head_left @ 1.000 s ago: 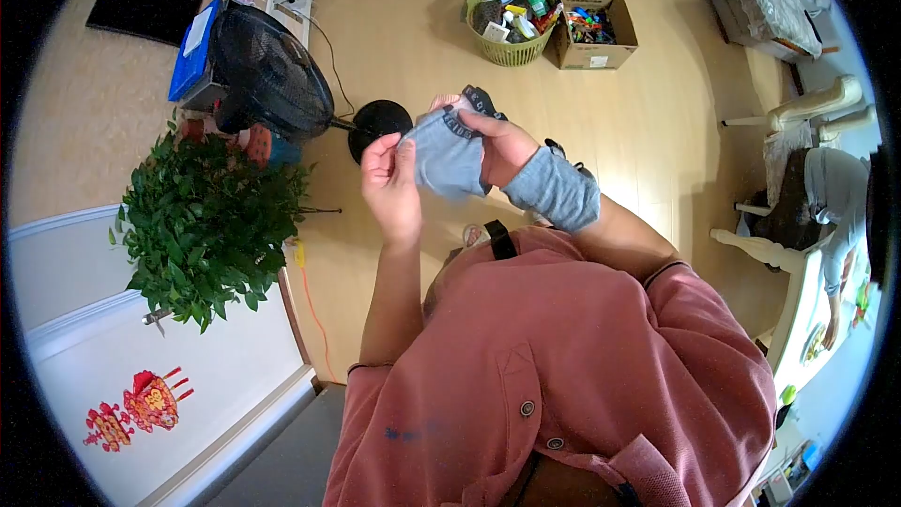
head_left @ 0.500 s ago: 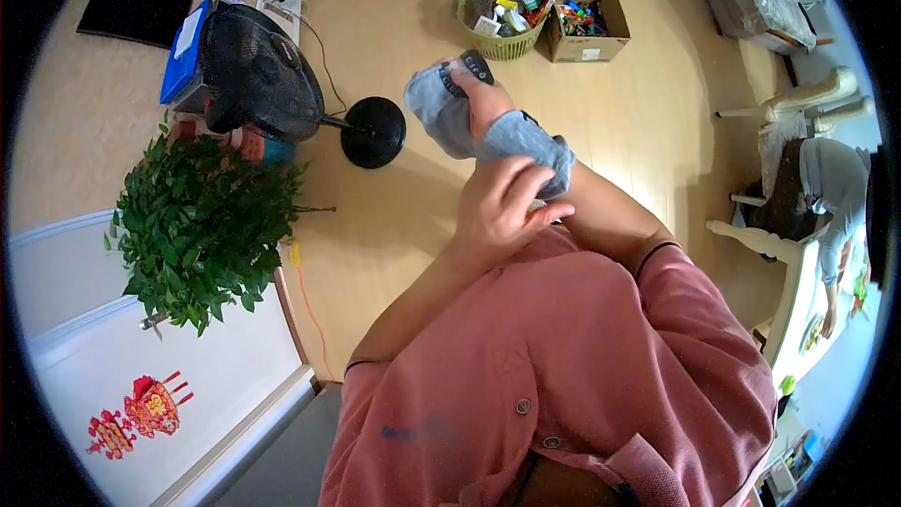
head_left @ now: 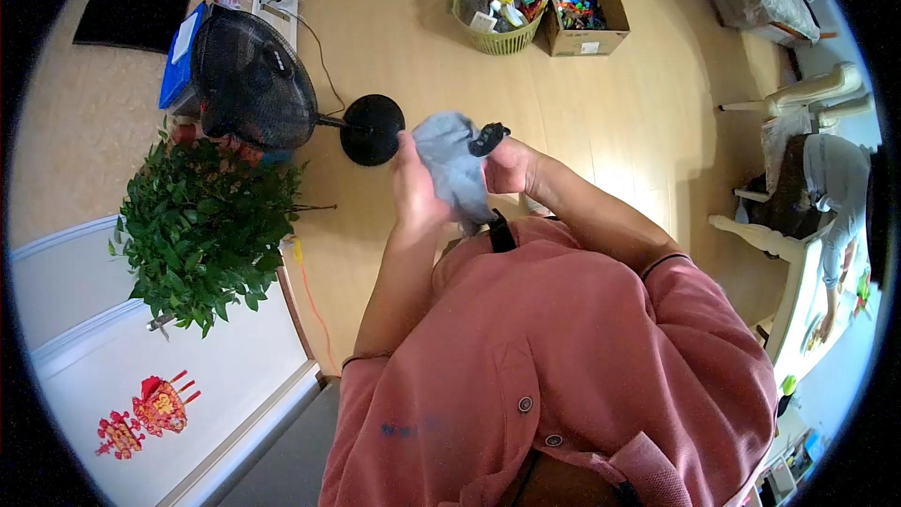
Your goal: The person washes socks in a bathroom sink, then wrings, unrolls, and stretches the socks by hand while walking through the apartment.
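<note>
A soft grey-blue cloth garment (head_left: 452, 155) with black band parts hangs bunched between my hands, in front of my pink shirt. Its exact kind is hidden by the folds. My left hand (head_left: 418, 186) presses on the garment's left side, fingers pointing up along the cloth. On the other side, my right hand (head_left: 511, 167) is closed on the cloth close to a curled black band (head_left: 489, 139); some of its fingers are hidden. A second black strip (head_left: 502, 233) dangles below, against my shirt.
A black standing fan (head_left: 258, 80) and a leafy plant (head_left: 202, 225) are at the left. Ahead on the floor sit a green basket (head_left: 502, 40) of bottles and a cardboard box (head_left: 591, 42). Rightward, another person (head_left: 833, 178) reaches over a white table.
The cloth was wrapped over my right hand, with my left hand picking at it near the wrist. Now it is off that hand and held bunched between both, my left hand farther left.
</note>
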Tool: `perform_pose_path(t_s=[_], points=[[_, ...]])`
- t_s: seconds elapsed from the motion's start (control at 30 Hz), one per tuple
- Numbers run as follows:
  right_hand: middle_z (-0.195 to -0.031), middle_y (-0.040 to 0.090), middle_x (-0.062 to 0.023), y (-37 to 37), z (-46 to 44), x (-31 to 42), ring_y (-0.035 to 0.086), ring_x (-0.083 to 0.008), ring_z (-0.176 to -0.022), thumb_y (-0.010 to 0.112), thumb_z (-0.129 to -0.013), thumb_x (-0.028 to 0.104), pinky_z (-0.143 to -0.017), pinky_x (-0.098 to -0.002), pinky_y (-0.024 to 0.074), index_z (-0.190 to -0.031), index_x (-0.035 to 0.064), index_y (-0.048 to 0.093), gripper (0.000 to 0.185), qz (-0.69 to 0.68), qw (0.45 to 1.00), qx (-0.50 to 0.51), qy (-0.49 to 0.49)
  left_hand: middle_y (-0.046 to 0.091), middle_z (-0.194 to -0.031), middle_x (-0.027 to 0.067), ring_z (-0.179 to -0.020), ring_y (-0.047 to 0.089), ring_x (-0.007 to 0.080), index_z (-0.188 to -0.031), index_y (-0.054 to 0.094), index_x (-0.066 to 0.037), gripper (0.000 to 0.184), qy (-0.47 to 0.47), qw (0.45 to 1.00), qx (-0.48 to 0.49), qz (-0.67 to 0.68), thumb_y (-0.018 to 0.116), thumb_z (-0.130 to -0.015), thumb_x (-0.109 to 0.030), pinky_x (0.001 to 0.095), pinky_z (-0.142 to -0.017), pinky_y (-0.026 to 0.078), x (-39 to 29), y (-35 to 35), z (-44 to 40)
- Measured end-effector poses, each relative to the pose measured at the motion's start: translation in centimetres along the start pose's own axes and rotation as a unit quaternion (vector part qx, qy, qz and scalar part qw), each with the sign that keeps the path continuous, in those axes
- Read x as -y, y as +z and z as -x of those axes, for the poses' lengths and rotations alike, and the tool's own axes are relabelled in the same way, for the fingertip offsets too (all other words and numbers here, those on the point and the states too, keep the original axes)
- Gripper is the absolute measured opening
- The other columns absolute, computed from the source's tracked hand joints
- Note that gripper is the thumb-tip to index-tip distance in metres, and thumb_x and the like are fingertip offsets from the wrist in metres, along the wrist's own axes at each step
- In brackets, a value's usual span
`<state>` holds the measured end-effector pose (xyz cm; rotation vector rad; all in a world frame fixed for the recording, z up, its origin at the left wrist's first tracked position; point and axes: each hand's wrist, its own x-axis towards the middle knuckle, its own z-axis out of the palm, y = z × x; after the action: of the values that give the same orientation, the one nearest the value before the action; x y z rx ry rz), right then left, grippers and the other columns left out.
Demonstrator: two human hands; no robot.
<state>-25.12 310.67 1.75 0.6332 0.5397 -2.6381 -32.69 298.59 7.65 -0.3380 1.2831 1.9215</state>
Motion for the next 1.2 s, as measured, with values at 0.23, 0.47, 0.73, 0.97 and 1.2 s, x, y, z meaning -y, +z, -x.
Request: perform_pose_path(t_s=[0.23,0.47,0.73,0.97,1.2], points=[[-0.114,0.067,-0.0074,-2.6,0.5,1.3,0.062,-0.0231,-0.102,0.044,-0.096,0.044,-0.094,-0.0411,0.0464,-0.11,0.0111,0.065,0.041,-0.066,0.994,0.062,0.056,0.063,-0.1,0.0103,-0.084,0.064,0.0195,-0.105,0.056,-0.002,0.021,0.15,0.986,0.057,-0.036,0.063,-0.088,-0.012,0.0339,-0.072,0.054,1.2,2.3,0.7],[-0.123,0.062,-0.0098,-1.6,1.9,3.4,0.057,-0.0301,-0.114,0.04,-0.097,0.042,-0.105,-0.0475,0.0367,-0.121,0.0102,0.059,0.044,-0.1,0.995,0.014,-0.008,0.059,-0.111,0.0068,-0.1,0.058,0.0186,-0.114,0.05,-0.005,0.023,0.144,0.988,0.014,-0.056,0.056,-0.092,-0.006,0.0356,-0.086,0.049,3.2,4.4,1.4],[-0.126,0.061,-0.0112,-3.2,2.3,7.4,0.052,-0.0315,-0.12,0.039,-0.095,0.052,-0.107,-0.0523,0.0307,-0.123,0.0081,0.058,0.056,-0.169,0.983,0.055,-0.04,0.054,-0.112,0.008,-0.1,0.053,0.0133,-0.12,0.04,-0.001,0.031,0.228,0.954,0.057,-0.185,0.054,-0.093,-0.01,0.0296,-0.088,0.045,4.2,5.0,0.0],[-0.125,0.06,-0.0113,-2.3,1.9,9.1,0.055,-0.0266,-0.116,0.055,-0.092,0.047,-0.104,-0.0441,0.0377,-0.129,0.0045,0.052,0.056,-0.118,0.984,0.092,-0.092,0.054,-0.108,0.0053,-0.097,0.051,0.012,-0.117,0.042,-0.005,0.025,0.235,0.958,0.047,-0.156,0.053,-0.094,-0.008,0.0284,-0.088,0.042,2.3,6.2,-2.9],[-0.118,0.061,-0.0078,0.0,-1.9,17.3,0.058,-0.0231,-0.109,0.066,-0.09,0.021,-0.094,-0.0447,0.0475,-0.124,0.009,0.054,0.038,-0.018,0.986,-0.036,-0.159,0.058,-0.107,0.0067,-0.096,0.054,0.0118,-0.118,0.044,-0.002,0.026,0.349,0.895,0.023,-0.276,0.053,-0.094,-0.005,0.0261,-0.087,0.043,-2.8,5.1,-11.9]])
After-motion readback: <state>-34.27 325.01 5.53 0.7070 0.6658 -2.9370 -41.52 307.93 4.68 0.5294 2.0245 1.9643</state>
